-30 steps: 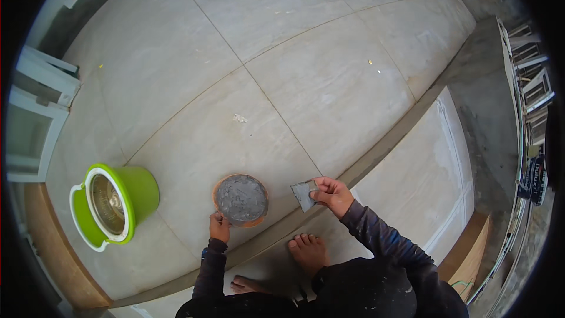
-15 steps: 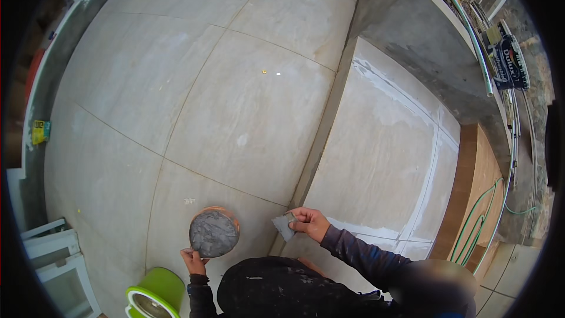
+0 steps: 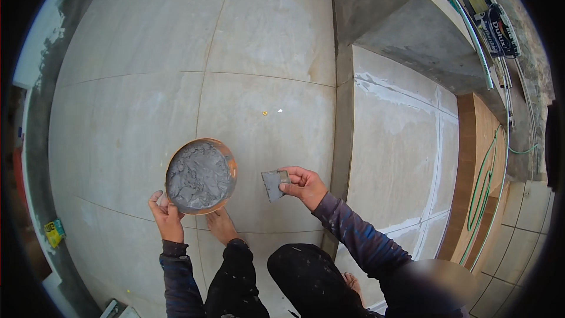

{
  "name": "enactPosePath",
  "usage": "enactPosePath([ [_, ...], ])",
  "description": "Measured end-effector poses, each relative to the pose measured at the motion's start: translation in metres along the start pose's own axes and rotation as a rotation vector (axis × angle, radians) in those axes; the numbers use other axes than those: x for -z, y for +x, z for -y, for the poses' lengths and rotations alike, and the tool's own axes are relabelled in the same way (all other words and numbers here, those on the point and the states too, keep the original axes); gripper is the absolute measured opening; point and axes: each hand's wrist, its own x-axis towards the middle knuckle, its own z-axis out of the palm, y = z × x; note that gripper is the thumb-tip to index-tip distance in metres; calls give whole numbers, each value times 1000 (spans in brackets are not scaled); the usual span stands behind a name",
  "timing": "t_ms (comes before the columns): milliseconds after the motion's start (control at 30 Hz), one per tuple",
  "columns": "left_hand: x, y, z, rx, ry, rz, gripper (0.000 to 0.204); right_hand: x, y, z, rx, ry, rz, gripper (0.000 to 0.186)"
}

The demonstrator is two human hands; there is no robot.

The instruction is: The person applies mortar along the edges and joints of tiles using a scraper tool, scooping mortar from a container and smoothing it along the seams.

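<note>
With its free edge turned left toward the bowl, a thin grey-smeared scraper plate (image 3: 272,185) juts from the fingertips of my right hand (image 3: 306,187); the piece is nearly square, so I cannot tell its long axis. The round orange bowl (image 3: 232,169), without a long axis, turns its mouth up toward me, just beyond and to the right of my left hand (image 3: 169,218). My right grip is a narrow pinch, thumb over the plate and fingers behind it; my left is closed on the bowl's near-left edge. One plate, one bowl and one mass of grey paste (image 3: 199,175) count here, the paste spread across the bowl and leaving orange wall bare on the side facing my right hand. The plate and bowl are apart. Two bare feet show: one foot (image 3: 221,226) just below the bowl, the other (image 3: 353,285) below and right of my right grip. Beyond that grip, one yellow scrap (image 3: 265,113) and one white scrap (image 3: 280,111) lie on the tiled floor (image 3: 265,147); well to its right hangs a looped green hose (image 3: 481,200).
</note>
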Motion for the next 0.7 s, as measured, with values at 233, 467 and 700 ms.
enactPosePath([
  [233, -32, 89, -65, 129, 271, 466, 60, -21, -16, 24, -59, 103, -219, 44],
  [467, -139, 166, -88, 275, 548, 708, 49, -7, -35, -15, 80, 235, -609, 43],
  [700, -285, 117, -165, 235, 787, 1152, 47, -7, -96, 44, 124, 450, -702, 36],
])
